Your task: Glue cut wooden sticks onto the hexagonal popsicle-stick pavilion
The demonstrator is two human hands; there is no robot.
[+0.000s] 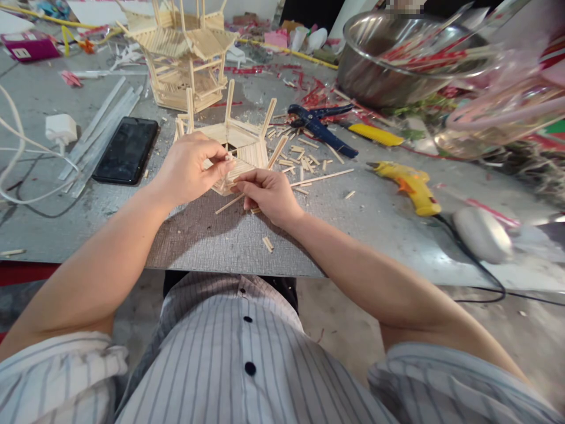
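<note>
The person wears a pale grey-white fabric shirt [207, 365] with thin blue-grey vertical stripes. Round black buttons [250, 368] run down its front, and its loose, matching sleeves [57, 374] are rolled up.

The left forearm [128, 238] and right forearm [366, 268] extend forward and inward, elbows flexed. The left hand [188, 168] faces back upward, thumb and index fingertips pinched. The right hand [274, 195] sits just beside it, nearer the torso, fingers curled, thumb against index finger.

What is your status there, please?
Left hand, right hand: both pinched, at the nearer stick model. Loose sticks scattered beside it. Glue gun off to the right.
</note>
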